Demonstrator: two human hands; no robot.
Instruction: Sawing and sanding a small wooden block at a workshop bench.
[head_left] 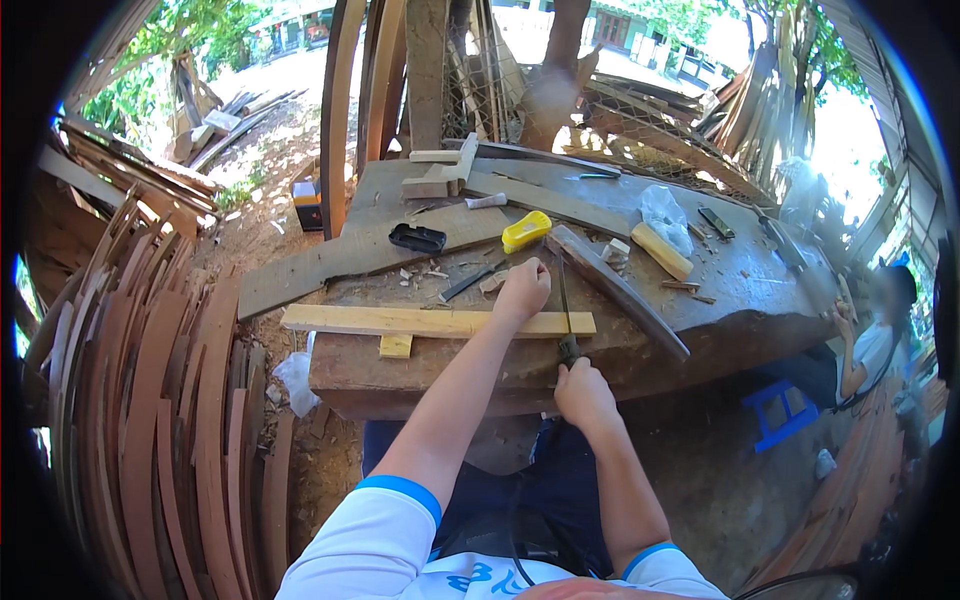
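Observation:
My right hand point(585, 395) is wrapped round the dark handle of a long narrow-bladed tool point(567, 310), a file or a thin saw. Its blade points away from me and crosses the right end of a pale wooden strip point(430, 322). Just left of the blade, my left hand point(525, 288) is closed above the bench; what its fingers hold, if anything, is hidden. The strip lies along the bench's near edge, with a small wood block point(396, 346) by it. Beyond my left hand sits a yellow tool case point(526, 231).
The thick wooden bench point(450, 380) carries a dark wooden bar point(620, 290), a wide plank point(340, 262), a black tray point(417, 238) and a plastic bag point(665, 218). Boards point(150, 430) are stacked at left. A person point(868, 345) sits at right, near a blue stool point(778, 412).

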